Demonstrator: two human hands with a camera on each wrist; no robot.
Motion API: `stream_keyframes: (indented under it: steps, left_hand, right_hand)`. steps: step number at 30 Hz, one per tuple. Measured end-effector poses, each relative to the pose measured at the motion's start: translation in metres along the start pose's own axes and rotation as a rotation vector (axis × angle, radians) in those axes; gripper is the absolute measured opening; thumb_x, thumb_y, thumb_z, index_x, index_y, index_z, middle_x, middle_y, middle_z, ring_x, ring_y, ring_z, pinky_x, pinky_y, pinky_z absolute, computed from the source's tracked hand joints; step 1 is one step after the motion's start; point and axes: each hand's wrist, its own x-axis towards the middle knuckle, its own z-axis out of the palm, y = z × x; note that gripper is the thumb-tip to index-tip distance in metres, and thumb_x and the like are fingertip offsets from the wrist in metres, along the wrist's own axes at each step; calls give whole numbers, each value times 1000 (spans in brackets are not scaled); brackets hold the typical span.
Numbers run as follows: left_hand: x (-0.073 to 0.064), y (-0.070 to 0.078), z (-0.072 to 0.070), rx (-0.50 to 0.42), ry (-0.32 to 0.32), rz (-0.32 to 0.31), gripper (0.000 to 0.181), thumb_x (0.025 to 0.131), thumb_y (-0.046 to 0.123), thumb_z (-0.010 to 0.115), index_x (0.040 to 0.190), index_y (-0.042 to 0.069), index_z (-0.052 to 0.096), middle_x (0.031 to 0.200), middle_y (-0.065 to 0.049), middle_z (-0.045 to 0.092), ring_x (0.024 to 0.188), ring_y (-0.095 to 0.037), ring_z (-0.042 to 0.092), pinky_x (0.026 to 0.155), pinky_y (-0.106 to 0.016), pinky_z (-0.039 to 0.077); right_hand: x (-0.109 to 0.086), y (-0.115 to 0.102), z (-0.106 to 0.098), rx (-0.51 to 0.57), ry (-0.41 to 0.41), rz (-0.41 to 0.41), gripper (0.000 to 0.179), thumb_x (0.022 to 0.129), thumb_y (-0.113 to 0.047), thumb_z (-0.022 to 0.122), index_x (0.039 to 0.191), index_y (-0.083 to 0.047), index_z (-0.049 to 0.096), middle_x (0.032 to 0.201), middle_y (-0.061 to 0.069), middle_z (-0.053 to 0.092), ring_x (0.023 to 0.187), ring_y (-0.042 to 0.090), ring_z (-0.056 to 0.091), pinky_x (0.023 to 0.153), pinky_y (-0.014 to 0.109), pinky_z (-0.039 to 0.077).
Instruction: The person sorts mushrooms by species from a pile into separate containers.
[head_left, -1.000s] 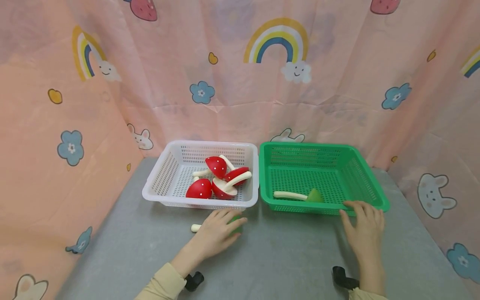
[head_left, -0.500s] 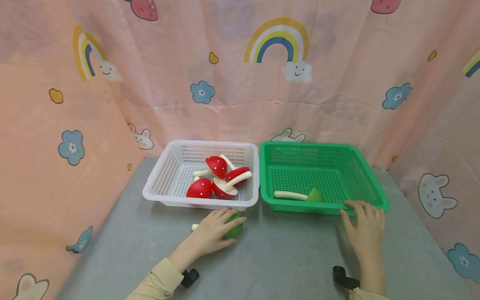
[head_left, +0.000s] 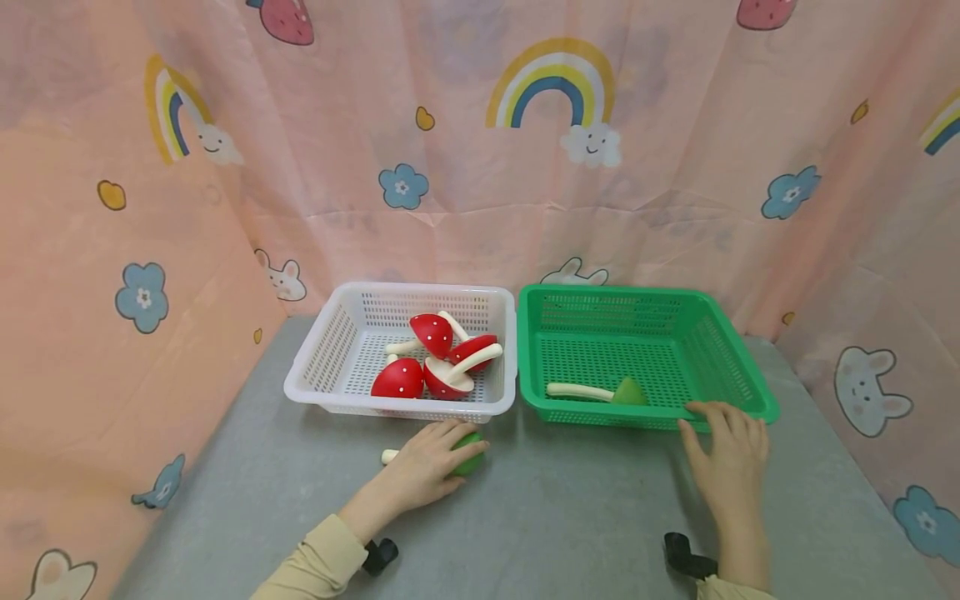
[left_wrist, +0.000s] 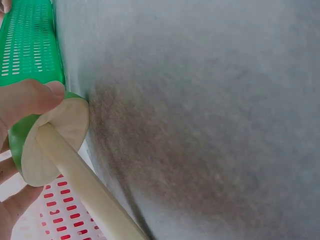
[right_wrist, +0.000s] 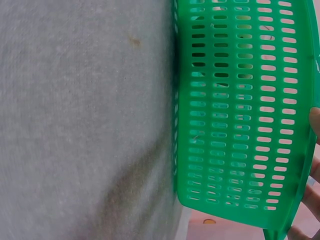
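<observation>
My left hand (head_left: pixel 426 467) grips a green-capped toy mushroom (head_left: pixel 469 454) by its cap, just in front of the white basket (head_left: pixel 315 396). In the left wrist view the thumb lies on one side of the cap and fingers on the other, with the pale stem (left_wrist: pixel 90 185) pointing away from the palm. My right hand (head_left: pixel 729 462) rests its fingertips on the front rim of the green basket (head_left: pixel 645 417), near the right corner. Fingertips (right_wrist: pixel 315 120) show at that rim in the right wrist view. Inside the green basket lies another green-capped mushroom (head_left: pixel 628 392).
Several red mushrooms with white spots (head_left: pixel 399 379) lie in the white basket. Both baskets stand side by side at the back of the grey table (head_left: pixel 570 517). A pink printed curtain (head_left: pixel 465 233) hangs behind and around the sides.
My left hand has drawn slightly back toward the lower left and its fingers have settled on the green cap, more of which now shows. The right hand stays at the green basket's rim.
</observation>
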Motion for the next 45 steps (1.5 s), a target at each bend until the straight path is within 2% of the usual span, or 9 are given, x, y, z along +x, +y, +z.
stream_keyframes:
  steps: [5, 9, 14, 22, 28, 31, 38, 45]
  left_hand:
    - [1, 1, -2, 14, -19, 4, 57, 78, 28, 79, 130, 23, 58, 135, -4, 55, 126, -20, 50, 104, -36, 47]
    - [4, 3, -6, 48, -13, 42, 55, 78, 27, 79, 129, 22, 59, 133, -3, 57, 125, -20, 51, 104, -35, 47]
    - [9, 9, -15, 66, 6, 108, 54, 78, 27, 79, 128, 21, 61, 131, -3, 59, 123, -19, 52, 104, -34, 47]
    - [23, 22, -33, 43, -6, 163, 56, 79, 30, 78, 130, 22, 58, 135, -2, 56, 126, -18, 51, 103, -31, 48]
    - [37, 35, -45, 122, 78, 282, 49, 81, 30, 74, 128, 24, 59, 131, 1, 59, 123, -16, 52, 102, -28, 47]
    - [45, 42, -52, 138, 100, 326, 48, 82, 30, 72, 128, 24, 59, 131, 1, 59, 123, -16, 52, 102, -28, 47]
    - [71, 53, -74, 84, 69, 400, 49, 85, 32, 68, 131, 24, 55, 132, 1, 56, 122, -15, 51, 96, -26, 50]
    - [99, 56, -90, 116, 52, 482, 47, 87, 32, 64, 133, 23, 54, 133, -1, 55, 122, -16, 51, 97, -25, 48]
  right_hand:
    - [0, 0, 0, 8, 3, 0, 24, 88, -8, 67, 111, -5, 62, 121, 24, 54, 119, 47, 40, 116, 64, 9]
    - [0, 0, 0, 8, 3, 4, 24, 88, -7, 67, 111, -5, 62, 121, 24, 54, 119, 47, 40, 117, 64, 9]
    - [0, 0, 0, 8, 0, 4, 24, 88, -8, 67, 111, -5, 62, 121, 24, 54, 119, 47, 40, 117, 64, 8]
    - [0, 1, 0, 2, -9, 1, 24, 89, -9, 66, 113, -5, 62, 122, 24, 54, 119, 47, 40, 117, 63, 8]
    - [0, 1, 1, -7, 11, -14, 25, 87, -8, 67, 112, -5, 62, 120, 24, 55, 118, 46, 41, 116, 64, 10]
    - [0, 1, 1, -13, 18, -21, 25, 87, -8, 68, 111, -5, 62, 120, 23, 55, 118, 46, 41, 116, 64, 11]
    - [0, 2, 1, 2, 16, -24, 25, 88, -8, 67, 112, -6, 62, 121, 23, 54, 119, 45, 40, 117, 63, 10]
    - [0, 1, 1, -1, 32, -45, 26, 86, -8, 69, 111, -5, 63, 119, 24, 55, 116, 45, 42, 115, 65, 13]
